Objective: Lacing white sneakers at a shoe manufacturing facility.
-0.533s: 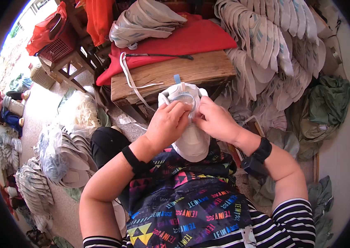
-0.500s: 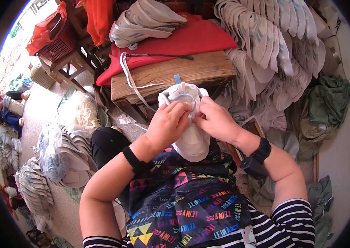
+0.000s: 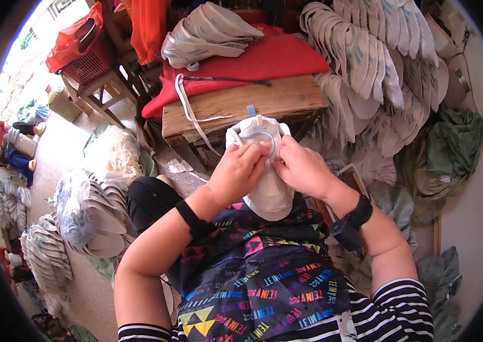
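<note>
A white shoe upper [image 3: 270, 196] with a light blue pull tab [image 3: 251, 110] rests over my lap, toe toward me and heel by the bench. My left hand [image 3: 240, 169] is closed in a pinch over its throat; what lies between the fingertips is hidden. On the opposite eyelet edge, my right hand [image 3: 300, 168] pinches the upper between thumb and fingers. A thin pale loop [image 3: 271, 137] curves across the opening between both hands. From the bench, a white shoelace [image 3: 187, 105] hangs down toward my left hand.
The wooden bench [image 3: 241, 100] ahead carries a red cloth [image 3: 292, 54], a stack of uppers [image 3: 210, 37] and a thin dark tool [image 3: 227, 79]. Many more uppers [image 3: 361, 62] are piled at right. Bundled uppers [image 3: 96, 214] lie on the floor at left. A red basket [image 3: 90, 64] sits on a stool.
The bench and surroundings have shifted slightly right and down in view, along with the upper. Both hands keep nearly the same pinch at its throat.
</note>
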A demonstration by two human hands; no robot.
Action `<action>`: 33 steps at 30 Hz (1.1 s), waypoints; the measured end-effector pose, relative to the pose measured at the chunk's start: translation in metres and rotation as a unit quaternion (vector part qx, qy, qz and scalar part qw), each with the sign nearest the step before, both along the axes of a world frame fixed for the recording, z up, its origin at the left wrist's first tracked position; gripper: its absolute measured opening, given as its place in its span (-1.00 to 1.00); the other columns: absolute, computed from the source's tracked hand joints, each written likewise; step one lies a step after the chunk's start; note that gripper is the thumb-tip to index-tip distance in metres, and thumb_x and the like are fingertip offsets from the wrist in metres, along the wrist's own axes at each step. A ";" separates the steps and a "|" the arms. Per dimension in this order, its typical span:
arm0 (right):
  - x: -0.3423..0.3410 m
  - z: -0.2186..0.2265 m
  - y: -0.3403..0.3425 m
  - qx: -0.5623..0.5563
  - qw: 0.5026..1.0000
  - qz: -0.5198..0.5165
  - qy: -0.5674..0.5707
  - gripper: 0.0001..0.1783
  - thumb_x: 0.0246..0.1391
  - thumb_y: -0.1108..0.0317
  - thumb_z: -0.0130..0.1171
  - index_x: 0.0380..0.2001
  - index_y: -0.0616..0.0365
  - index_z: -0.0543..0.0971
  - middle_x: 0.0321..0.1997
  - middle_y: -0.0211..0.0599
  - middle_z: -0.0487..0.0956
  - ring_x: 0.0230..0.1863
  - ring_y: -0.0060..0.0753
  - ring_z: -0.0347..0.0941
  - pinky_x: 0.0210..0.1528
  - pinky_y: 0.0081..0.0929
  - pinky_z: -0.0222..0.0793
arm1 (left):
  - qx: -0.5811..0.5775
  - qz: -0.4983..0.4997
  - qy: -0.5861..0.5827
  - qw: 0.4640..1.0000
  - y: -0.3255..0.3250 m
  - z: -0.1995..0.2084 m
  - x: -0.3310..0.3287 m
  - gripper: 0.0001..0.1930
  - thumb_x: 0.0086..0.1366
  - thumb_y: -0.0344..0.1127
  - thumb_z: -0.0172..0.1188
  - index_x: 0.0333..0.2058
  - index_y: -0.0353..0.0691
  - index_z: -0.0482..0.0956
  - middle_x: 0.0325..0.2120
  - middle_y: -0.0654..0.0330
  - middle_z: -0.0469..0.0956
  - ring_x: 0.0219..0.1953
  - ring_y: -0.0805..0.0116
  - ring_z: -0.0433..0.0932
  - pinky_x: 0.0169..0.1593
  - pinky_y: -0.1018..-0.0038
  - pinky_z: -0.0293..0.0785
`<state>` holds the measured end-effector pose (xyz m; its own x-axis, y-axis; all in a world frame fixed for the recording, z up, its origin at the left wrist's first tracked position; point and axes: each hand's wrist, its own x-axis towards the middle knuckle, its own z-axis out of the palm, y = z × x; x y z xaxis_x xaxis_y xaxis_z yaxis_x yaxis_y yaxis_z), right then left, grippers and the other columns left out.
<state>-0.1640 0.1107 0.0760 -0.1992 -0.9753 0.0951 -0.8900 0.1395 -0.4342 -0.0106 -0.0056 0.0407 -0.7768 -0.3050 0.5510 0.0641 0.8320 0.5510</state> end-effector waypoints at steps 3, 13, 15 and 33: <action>-0.004 -0.019 -0.003 -0.038 0.995 -0.011 -0.091 -0.89 -0.01 0.44 0.20 -0.46 0.23 0.48 -0.27 -0.19 0.45 -0.40 -0.08 0.47 -0.31 -0.28 0.40 | -0.008 0.001 0.017 1.000 0.000 0.000 -0.001 -0.82 0.19 -0.45 0.13 -0.21 -0.23 0.47 -0.34 0.15 0.55 -0.31 0.13 0.55 -0.19 0.31 0.38; -0.017 0.032 -0.031 -0.196 0.774 -0.106 -0.593 -0.82 0.26 0.28 0.10 -0.29 0.19 0.48 -0.42 -0.44 0.51 -0.52 -0.69 0.43 -0.46 -0.70 0.39 | 0.185 0.005 -0.064 0.981 0.002 0.011 0.007 -0.89 0.30 -0.43 0.07 -0.21 -0.26 0.42 -0.44 0.17 0.59 -0.52 0.29 0.53 -0.41 0.44 0.41; -0.010 0.037 -0.025 -0.149 0.769 -0.090 -0.615 -0.80 0.27 0.27 0.08 -0.26 0.20 0.46 -0.40 -0.40 0.52 -0.49 -0.65 0.47 -0.44 -0.67 0.43 | 0.363 -0.007 -0.026 0.932 0.009 0.021 0.004 -0.90 0.35 -0.40 0.02 -0.19 -0.27 0.41 -0.46 0.21 0.59 -0.57 0.41 0.48 -0.48 0.52 0.38; -0.003 0.046 -0.014 -0.029 0.754 -0.003 -0.656 -0.74 0.24 0.38 0.12 -0.03 0.22 0.50 -0.21 -0.43 0.56 -0.35 -0.68 0.50 -0.22 -0.65 0.45 | 0.345 0.087 -0.033 0.934 0.020 0.054 0.000 -0.83 0.40 -0.38 0.05 -0.15 -0.36 0.51 -0.62 0.26 0.49 -0.62 0.60 0.46 -0.58 0.60 0.33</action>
